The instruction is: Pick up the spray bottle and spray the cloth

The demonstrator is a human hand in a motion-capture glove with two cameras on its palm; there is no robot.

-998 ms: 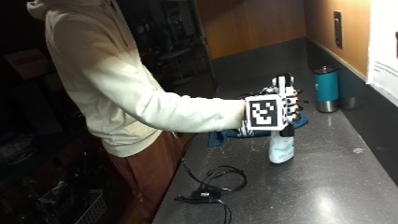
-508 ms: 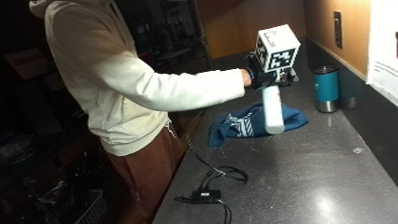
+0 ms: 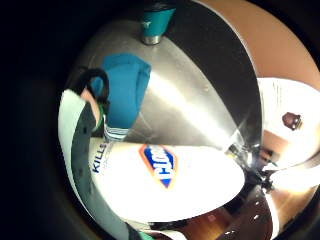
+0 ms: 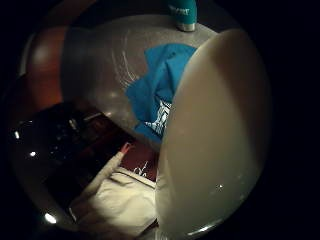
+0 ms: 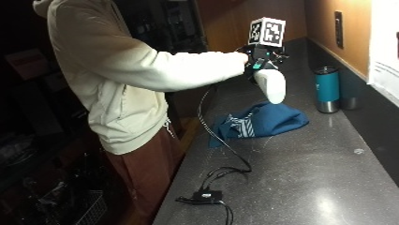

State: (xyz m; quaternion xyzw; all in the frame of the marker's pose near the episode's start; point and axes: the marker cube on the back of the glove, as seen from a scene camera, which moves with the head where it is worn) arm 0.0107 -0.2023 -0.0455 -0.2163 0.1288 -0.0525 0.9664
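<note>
A person in a cream hoodie stands at a dark counter (image 5: pixel 312 187). My gloved right hand (image 5: pixel 257 58) grips the neck of a white spray bottle (image 5: pixel 271 85) and holds it in the air, above the blue cloth (image 5: pixel 262 121). The cloth lies crumpled on the counter, apart from the bottle. The white bottle body (image 4: pixel 215 140) fills much of the thumb side palm view, with the blue cloth (image 4: pixel 155 95) on the counter beyond it. A blue and orange label shows on the bottle (image 3: pixel 165 175) in the little finger side palm view, and the cloth (image 3: pixel 125 87) lies beyond.
A teal tumbler (image 5: pixel 327 89) stands on the counter near the back wall, beyond the cloth. A black cable with a small box (image 5: pixel 205 194) trails along the counter's near edge. Paper (image 5: pixel 383 42) hangs on the wall at the right.
The hand has lifted the spray bottle from the counter beside the cloth up into the air, now above the cloth. The cloth has stayed in place.
</note>
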